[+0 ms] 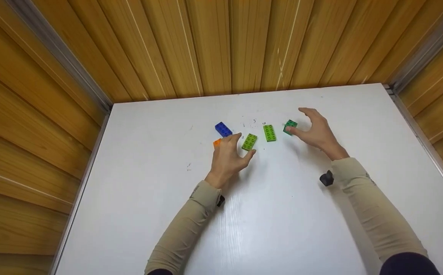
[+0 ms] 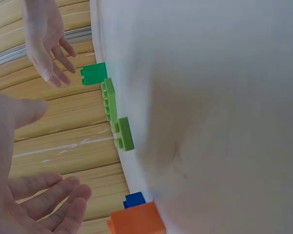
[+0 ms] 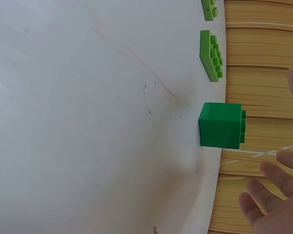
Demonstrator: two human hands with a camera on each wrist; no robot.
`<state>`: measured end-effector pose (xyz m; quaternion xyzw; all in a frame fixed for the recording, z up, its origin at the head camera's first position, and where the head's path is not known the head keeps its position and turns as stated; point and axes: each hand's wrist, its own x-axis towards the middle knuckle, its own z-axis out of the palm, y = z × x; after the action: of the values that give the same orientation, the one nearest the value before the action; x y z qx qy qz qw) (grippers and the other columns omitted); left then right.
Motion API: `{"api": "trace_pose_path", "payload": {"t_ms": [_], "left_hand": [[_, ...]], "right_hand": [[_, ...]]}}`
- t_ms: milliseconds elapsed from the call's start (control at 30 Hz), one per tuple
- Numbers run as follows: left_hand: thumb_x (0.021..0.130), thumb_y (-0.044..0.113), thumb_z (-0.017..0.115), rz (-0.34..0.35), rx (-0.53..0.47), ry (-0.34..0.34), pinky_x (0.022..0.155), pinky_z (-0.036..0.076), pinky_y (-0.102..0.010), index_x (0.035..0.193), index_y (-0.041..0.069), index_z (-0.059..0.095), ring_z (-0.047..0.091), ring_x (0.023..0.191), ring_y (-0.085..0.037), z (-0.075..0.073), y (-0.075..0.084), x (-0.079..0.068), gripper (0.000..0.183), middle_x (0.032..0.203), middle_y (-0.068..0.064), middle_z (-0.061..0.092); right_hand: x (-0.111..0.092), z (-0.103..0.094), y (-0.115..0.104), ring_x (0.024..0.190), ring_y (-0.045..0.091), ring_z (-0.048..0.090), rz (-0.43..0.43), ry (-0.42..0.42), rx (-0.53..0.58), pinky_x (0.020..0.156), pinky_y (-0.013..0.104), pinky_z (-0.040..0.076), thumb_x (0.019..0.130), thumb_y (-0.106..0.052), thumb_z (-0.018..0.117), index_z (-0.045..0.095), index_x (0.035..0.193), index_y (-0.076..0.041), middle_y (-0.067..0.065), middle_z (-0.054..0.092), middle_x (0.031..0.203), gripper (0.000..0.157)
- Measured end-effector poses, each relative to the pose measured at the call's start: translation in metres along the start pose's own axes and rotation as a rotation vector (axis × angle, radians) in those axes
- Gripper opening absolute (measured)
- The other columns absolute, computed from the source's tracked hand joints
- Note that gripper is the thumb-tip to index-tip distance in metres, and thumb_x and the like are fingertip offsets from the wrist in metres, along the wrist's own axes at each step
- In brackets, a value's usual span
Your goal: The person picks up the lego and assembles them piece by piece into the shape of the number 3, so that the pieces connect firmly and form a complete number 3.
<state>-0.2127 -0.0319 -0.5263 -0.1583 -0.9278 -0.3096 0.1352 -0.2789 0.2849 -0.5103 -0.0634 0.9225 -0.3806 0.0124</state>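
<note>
Wood-patterned panels (image 1: 246, 46) back the white desk (image 1: 137, 183). Left of the green brick (image 3: 219, 126) lie two lime bricks (image 1: 269, 133), a blue brick (image 1: 223, 129) and an orange brick (image 2: 137, 220). From overhead, the left hand (image 1: 226, 157) mostly hides orange; the right hand (image 1: 318, 131) partly covers green. Both grips spread wide.

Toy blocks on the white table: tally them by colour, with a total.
Light green blocks: 2
Dark green block: 1
Blue block: 1
Orange block: 1
Total: 5
</note>
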Motion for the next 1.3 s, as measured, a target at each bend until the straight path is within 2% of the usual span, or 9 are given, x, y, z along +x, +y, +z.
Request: {"api": "trace_pose_path", "payload": {"t_ms": [200,433,533,667,800,1067,1300], "left_hand": [[0.09,0.038,0.086,-0.035,0.003,-0.021,0.097,0.063,-0.041,0.131,-0.007,0.071,0.075,0.114,-0.033,0.013,0.002,0.002,0.063,0.125,-0.023,0.075],[0.091,0.036,0.086,-0.109,0.031,-0.079,0.096,0.063,-0.038,0.133,-0.004,0.071,0.074,0.112,-0.028,0.022,0.005,0.005,0.06,0.126,-0.02,0.075],[0.092,0.034,0.085,-0.115,0.041,-0.086,0.084,0.063,-0.037,0.128,-0.004,0.073,0.073,0.098,-0.024,0.024,0.007,0.007,0.054,0.117,-0.018,0.077],[0.092,0.029,0.084,-0.124,0.067,-0.086,0.071,0.06,-0.039,0.112,-0.004,0.077,0.069,0.083,-0.023,0.028,0.007,0.011,0.039,0.098,-0.015,0.076],[0.092,0.024,0.083,-0.149,0.092,-0.091,0.073,0.062,-0.04,0.104,-0.005,0.077,0.071,0.083,-0.026,0.031,0.007,0.014,0.032,0.092,-0.015,0.073],[0.097,0.026,0.079,-0.228,0.126,-0.173,0.083,0.063,-0.039,0.114,-0.005,0.078,0.07,0.092,-0.024,0.035,0.008,0.022,0.035,0.104,-0.016,0.072],[0.098,0.026,0.078,-0.278,0.115,-0.209,0.086,0.062,-0.038,0.116,-0.004,0.077,0.068,0.093,-0.023,0.034,0.009,0.027,0.035,0.106,-0.015,0.071]], "right_hand": [[0.0,0.012,0.009,0.153,0.043,0.037,0.026,0.027,0.045,0.124,0.063,0.035,0.092,-0.055,0.081,0.041,0.162,-0.004,0.021,0.038,0.168,0.095],[0.001,0.022,0.017,0.152,0.045,0.04,0.041,0.035,0.104,0.123,0.061,0.037,0.093,-0.043,0.084,0.042,0.16,-0.001,0.023,0.042,0.165,0.09],[0.001,0.023,0.018,0.151,0.047,0.041,0.057,0.027,0.128,0.123,0.063,0.037,0.093,-0.043,0.084,0.041,0.161,-0.001,0.024,0.042,0.165,0.09],[0.0,0.024,0.017,0.149,0.049,0.042,0.077,0.014,0.142,0.122,0.063,0.037,0.093,-0.046,0.083,0.041,0.161,-0.002,0.024,0.042,0.165,0.091],[0.0,0.026,0.017,0.147,0.048,0.044,0.092,0.013,0.147,0.122,0.062,0.038,0.094,-0.046,0.082,0.044,0.16,-0.002,0.024,0.046,0.162,0.089],[0.001,0.029,0.02,0.142,0.042,0.05,0.113,0.03,0.162,0.122,0.056,0.039,0.097,-0.037,0.081,0.051,0.155,0.001,0.024,0.054,0.153,0.075],[0.003,0.03,0.024,0.143,0.039,0.051,0.118,0.035,0.183,0.124,0.053,0.039,0.1,-0.03,0.079,0.054,0.152,0.0,0.022,0.057,0.151,0.066]]}}
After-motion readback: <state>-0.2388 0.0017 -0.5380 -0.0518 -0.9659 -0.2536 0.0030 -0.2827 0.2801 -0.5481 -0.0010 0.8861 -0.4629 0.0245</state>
